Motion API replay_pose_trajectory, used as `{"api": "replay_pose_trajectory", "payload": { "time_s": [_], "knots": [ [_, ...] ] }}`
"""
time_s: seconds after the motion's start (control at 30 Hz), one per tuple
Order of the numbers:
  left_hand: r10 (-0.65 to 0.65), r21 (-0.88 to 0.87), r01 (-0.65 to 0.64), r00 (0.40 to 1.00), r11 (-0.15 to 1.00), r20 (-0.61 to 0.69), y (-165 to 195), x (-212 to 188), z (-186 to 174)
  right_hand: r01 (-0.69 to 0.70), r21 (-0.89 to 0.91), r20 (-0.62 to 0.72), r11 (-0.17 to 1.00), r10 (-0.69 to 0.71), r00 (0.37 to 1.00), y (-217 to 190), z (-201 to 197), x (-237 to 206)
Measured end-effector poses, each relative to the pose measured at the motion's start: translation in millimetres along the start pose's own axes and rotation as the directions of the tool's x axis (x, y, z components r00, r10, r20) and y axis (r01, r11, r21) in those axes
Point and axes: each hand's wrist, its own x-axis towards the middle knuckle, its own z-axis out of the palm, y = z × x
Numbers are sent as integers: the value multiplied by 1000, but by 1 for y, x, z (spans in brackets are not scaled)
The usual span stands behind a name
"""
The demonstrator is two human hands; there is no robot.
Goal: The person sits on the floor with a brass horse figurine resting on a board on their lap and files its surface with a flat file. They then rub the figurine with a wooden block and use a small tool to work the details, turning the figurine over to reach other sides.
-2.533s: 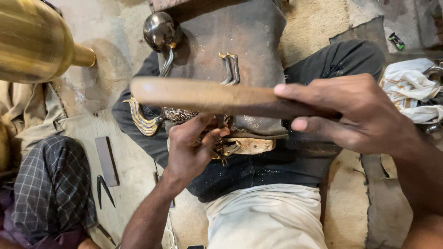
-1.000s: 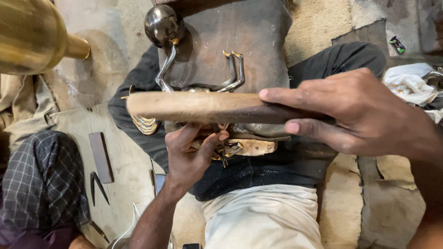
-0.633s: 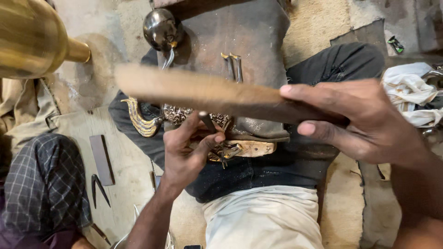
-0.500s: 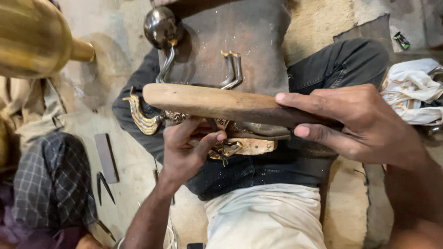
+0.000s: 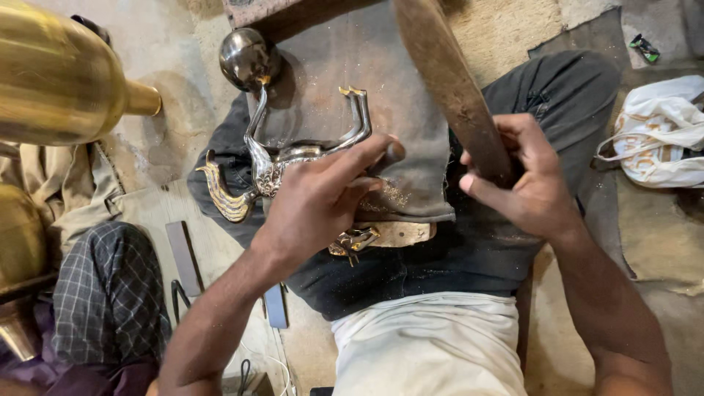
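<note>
An ornate curved brass casting [image 5: 293,154] with a round dark knob at its top lies on a grey cloth [image 5: 396,125] over my lap. My left hand [image 5: 323,198] presses down on the casting's middle, fingers stretched toward the right. My right hand [image 5: 524,180] grips a long flat wooden tool [image 5: 451,81], swung up so its far end points away toward the top of the view. A smaller brass piece [image 5: 359,238] pokes out below my left hand, at the cloth's lower edge.
Large polished brass vessels [image 5: 59,73] stand at the left. Another person's checked trouser leg [image 5: 110,293] is at lower left, next to flat metal files [image 5: 183,257] on the floor. A white cloth bag [image 5: 660,132] lies at the right.
The wooden tool was held crosswise over the casting, rubbing back and forth; now my right hand has swung it up and away. My left hand has shifted onto the casting's middle.
</note>
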Motion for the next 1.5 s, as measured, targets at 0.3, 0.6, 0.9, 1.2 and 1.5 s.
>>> {"api": "replay_pose_trajectory", "payload": {
  "time_s": [0.3,0.6,0.9,1.2,1.5],
  "knots": [
    [27,224,-53,993,973,117,4,8,-5,139,-223,-135,965,-172,976,42,-17,-1],
    [28,256,-64,990,965,139,-1,6,0,283,-641,-63,714,-417,907,41,-21,9],
    [-18,180,-11,988,984,156,1,6,-3,231,-677,-105,699,-402,910,31,-25,16],
    [43,153,-61,992,986,122,-8,2,0,86,-408,-260,909,-206,943,10,-21,23],
    [5,146,-24,991,989,131,-10,-2,0,294,-867,58,402,-505,861,7,-31,27]
  ]
}}
